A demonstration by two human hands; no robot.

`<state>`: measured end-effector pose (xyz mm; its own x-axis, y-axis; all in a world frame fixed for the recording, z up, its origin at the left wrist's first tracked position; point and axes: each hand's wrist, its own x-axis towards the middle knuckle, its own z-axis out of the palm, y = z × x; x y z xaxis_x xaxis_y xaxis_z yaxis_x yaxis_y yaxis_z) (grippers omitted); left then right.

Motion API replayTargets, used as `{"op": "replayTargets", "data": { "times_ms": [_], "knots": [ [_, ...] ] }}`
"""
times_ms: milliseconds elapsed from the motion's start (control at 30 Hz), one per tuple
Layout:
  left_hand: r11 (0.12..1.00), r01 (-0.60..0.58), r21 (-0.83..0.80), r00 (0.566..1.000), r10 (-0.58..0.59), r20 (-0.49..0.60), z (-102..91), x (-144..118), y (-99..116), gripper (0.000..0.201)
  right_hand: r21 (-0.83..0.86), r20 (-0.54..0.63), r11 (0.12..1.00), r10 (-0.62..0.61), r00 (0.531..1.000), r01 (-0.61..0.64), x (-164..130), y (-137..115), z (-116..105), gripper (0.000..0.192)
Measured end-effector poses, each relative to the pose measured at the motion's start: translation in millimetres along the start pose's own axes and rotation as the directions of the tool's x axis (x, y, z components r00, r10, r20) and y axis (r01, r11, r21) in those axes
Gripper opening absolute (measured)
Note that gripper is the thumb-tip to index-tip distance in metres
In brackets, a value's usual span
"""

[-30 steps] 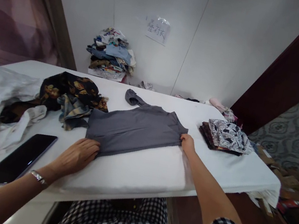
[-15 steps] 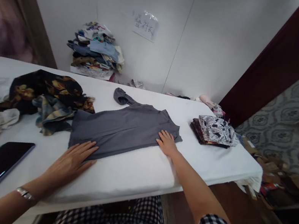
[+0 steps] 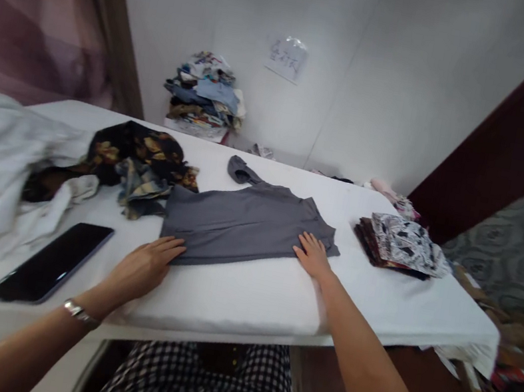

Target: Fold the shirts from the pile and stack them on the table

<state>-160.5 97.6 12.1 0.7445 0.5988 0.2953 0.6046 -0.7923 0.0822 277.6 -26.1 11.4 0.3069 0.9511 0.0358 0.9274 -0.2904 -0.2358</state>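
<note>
A grey shirt (image 3: 247, 220) lies partly folded lengthwise, its hem to the left and its neck end to the right. One sleeve (image 3: 242, 171) sticks out from its far side. My left hand (image 3: 145, 270) rests at the near hem corner, fingers stretched over the cloth, the thumb hidden. Near the neck end, my right hand (image 3: 313, 256) lies flat on the shirt with its fingers slightly spread. Neither hand shows cloth pinched between the fingers.
A black phone (image 3: 52, 264) lies left of my left hand. Behind it are rumpled white clothes (image 3: 5, 157) and a dark floral garment (image 3: 141, 148). Folded clothes (image 3: 403, 244) sit at the right of the white table (image 3: 242, 307). A tall clothes pile (image 3: 206, 95) stands by the wall.
The view has swung left, so everything sits farther right in the picture. My left hand has slid slightly toward the hem corner. My right hand stays on the shirt.
</note>
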Motion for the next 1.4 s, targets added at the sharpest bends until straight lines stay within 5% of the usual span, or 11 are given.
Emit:
{"op": "replayTargets", "data": {
  "times_ms": [367,600,767,867,1000,1100,1267,1400],
  "knots": [
    [0.993,0.118,-0.029,0.993,-0.118,-0.005,-26.2,-11.3,22.6,0.046,-0.05,0.025,0.999,0.0,1.0,0.002,-7.3,5.3,5.2,0.067],
    [0.984,0.148,-0.101,0.985,-0.138,0.1,-28.7,-20.8,26.6,0.051,-0.078,-0.022,0.997,-0.016,1.0,0.014,-9.2,6.8,10.5,0.062],
    [0.945,0.23,-0.234,0.973,-0.229,0.029,-50.2,1.2,24.7,0.049,-0.061,-0.04,0.998,-0.02,0.999,0.017,-9.1,7.5,14.3,0.064],
    [0.964,0.196,-0.178,0.977,-0.208,-0.05,-55.5,32.9,20.7,0.045,-0.052,-0.052,0.998,-0.035,0.998,0.032,-10.3,6.4,14.2,0.063],
    [0.989,0.143,-0.027,0.988,-0.144,-0.057,-43.6,82.1,11.2,0.048,-0.044,-0.033,0.999,-0.027,0.999,0.026,-11.7,2.3,9.9,0.063],
    [0.973,0.223,0.064,0.975,-0.224,-0.002,-25.1,106.7,-4.3,0.053,-0.038,-0.014,0.999,-0.023,1.0,0.022,-11.8,-0.5,7.4,0.064],
    [0.899,0.428,0.093,0.895,-0.436,0.097,5.5,111.5,-32.3,0.066,-0.031,-0.01,0.999,-0.017,1.0,0.017,-13.1,1.3,9.3,0.063],
    [0.899,0.432,0.076,0.898,-0.437,0.056,16.8,105.9,-37.2,0.069,0.042,0.017,0.999,-0.002,1.0,0.002,-8.1,7.7,4.1,0.061]
  ]
}}
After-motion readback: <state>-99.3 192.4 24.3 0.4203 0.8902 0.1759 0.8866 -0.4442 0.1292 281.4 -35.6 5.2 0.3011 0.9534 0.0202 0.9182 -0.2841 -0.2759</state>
